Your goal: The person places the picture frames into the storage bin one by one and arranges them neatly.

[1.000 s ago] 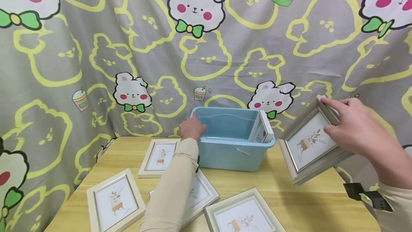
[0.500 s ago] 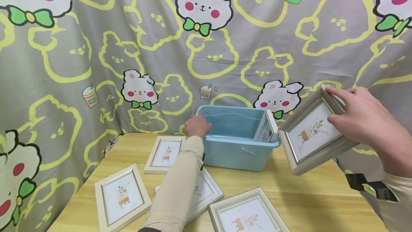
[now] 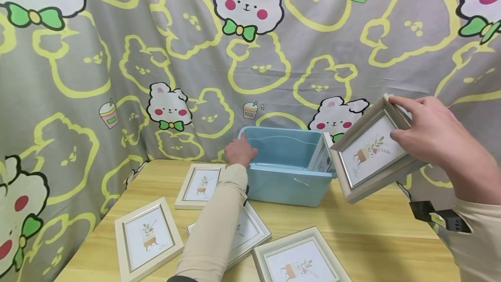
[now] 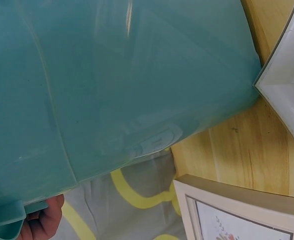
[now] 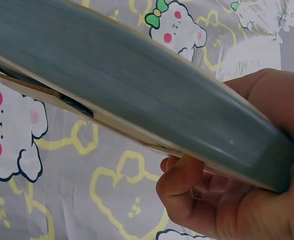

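In blue bin [image 3: 287, 186]: at least one frame [image 3: 324, 156], on edge at right end. In right hand [image 3: 438, 132], pinched by thumb and fingers: tilted frame [image 3: 369, 156], in mid-air, near bin's right rim (contact impossible to tell). Remaining on wooden table [image 3: 372, 234]: four frames [image 3: 148, 238]. In left hand [image 3: 240, 151], fingers curled: bin's left rim. Since half a second earlier: tilted frame brought slightly closer to bin; left-hand grip unchanged.
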Tool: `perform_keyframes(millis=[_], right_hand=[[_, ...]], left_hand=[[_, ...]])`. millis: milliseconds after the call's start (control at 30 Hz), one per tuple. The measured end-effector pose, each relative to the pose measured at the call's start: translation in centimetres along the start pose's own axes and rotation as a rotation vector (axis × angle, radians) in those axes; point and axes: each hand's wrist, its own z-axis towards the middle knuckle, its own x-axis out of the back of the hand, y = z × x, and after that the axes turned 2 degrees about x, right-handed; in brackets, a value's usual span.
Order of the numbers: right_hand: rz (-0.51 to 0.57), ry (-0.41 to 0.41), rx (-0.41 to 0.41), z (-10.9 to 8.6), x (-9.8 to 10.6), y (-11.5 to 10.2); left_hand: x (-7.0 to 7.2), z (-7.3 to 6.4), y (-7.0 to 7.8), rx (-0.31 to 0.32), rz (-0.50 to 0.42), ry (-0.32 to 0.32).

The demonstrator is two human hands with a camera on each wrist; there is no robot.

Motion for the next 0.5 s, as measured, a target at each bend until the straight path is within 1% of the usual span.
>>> perform_keyframes(millis=[167, 333, 500], right_hand=[[0.016, -0.019, -0.009, 0.5, 0.0, -1.0], [0.046, -0.050, -0.011, 1.4, -0.3, -2.0], [0.047, -0.053, -0.002, 2.4, -0.7, -2.7]], left_hand=[[-0.1, 0.1, -0.1, -0.003, -0.006, 0.004], [-0.2, 0.2, -0.2, 0.001, -0.002, -0.008], [-0.1, 0.3, 0.0, -0.003, -0.005, -0.013]])
